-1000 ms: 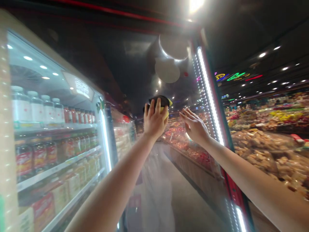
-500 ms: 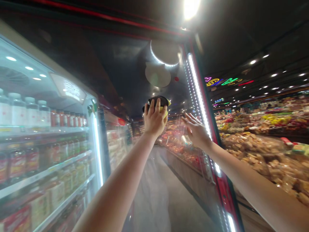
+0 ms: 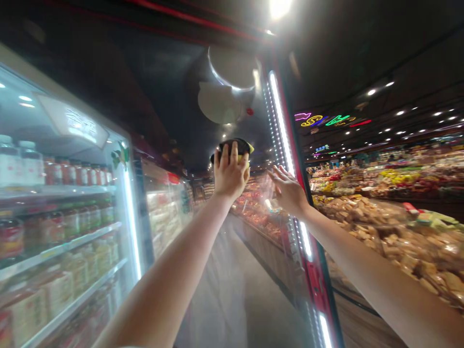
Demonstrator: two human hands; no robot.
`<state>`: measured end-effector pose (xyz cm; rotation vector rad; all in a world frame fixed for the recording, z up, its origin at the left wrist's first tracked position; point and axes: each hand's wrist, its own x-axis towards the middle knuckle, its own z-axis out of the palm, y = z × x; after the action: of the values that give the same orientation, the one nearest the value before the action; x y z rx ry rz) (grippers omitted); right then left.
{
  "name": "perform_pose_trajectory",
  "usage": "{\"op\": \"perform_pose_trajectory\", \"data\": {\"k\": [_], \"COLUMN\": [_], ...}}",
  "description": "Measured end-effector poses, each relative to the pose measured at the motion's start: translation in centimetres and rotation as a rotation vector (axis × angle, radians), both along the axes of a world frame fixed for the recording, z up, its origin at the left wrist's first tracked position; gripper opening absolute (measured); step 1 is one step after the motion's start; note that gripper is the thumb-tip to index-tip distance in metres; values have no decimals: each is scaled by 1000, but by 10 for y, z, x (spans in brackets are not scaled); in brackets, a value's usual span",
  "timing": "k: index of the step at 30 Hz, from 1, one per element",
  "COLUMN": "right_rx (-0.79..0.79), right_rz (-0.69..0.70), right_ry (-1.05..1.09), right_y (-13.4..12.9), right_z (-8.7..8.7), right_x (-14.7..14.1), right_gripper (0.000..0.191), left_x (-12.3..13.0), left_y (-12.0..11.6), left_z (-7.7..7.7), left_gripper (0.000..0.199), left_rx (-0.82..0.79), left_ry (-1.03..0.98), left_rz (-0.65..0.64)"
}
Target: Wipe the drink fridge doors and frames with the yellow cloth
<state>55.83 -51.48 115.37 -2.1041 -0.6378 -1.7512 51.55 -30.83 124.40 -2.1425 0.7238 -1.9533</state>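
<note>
The person's left hand (image 3: 231, 174), raised at arm's length, has its fingers spread and bent over a soft-looking black-and-yellow pad (image 3: 242, 145); the pad sits under those fingers, against a tall transparent glass pane (image 3: 232, 290). Spread grip presumably shares out the pressure and keeps the pad flat; full contact not visible. The right hand (image 3: 290, 191), right of the left hand, holds nothing: fingers extended, palm toward the pane, likely for steadying; touch not certain. Just beside the right hand: a red-and-black door frame (image 3: 314, 282) bearing a bright white light strip (image 3: 281, 121). Well left of the left hand, lit white shelves (image 3: 72, 245) carry blurred bottles (image 3: 31, 162), rowed presumably for display
</note>
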Motion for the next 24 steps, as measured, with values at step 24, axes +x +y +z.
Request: {"op": "perform_pose_trajectory", "data": {"k": [24], "right_rx": [-70], "right_rz": [-109], "right_ry": [2], "right_y": [-65], "right_z": [-10], "right_x": [21], "right_gripper": [55], "left_x": [24], "left_y": [-32], "left_z": [-36], "left_gripper": [58], "left_rx": [235], "left_ry": [21], "left_rz": [-22]}}
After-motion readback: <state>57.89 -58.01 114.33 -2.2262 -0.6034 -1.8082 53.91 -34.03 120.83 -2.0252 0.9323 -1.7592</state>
